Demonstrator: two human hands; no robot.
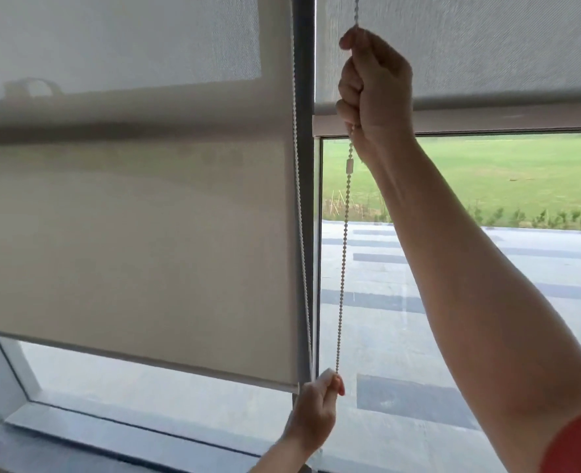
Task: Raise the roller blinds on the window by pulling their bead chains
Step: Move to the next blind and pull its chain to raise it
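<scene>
Fingers (352,87) of the right hand (376,87) are curled tight into a fist around the bead chain (345,227), high up in front of the right blind (469,46). Fingers of the left hand (316,409) are pinched shut on the same chain, low down near the bottom of the window frame (304,165).

Now the big things. The left blind (128,216) is the biggest. It hangs far down, and its bottom bar (145,356) sits close above the sill (111,435). Only a thin strip of glass shows under it. It is pale and a bit see-through.

The right blind is pulled up much higher. Its bottom edge is level with the right hand. Under it the glass is bare, and you can see a green field (487,172) and grey ground outside.

The right arm (469,285) reaches up from the bottom right corner. It has a red sleeve (579,445) at the edge of the view.

The dark frame post stands between the two blinds. A second chain (297,199) runs down along the post, beside the edge of the left blind.

The bead chain in the hands runs nearly straight from one hand to the other. A small joining piece (349,165) sits on it just under the right hand. More chain goes up above the fist.
</scene>
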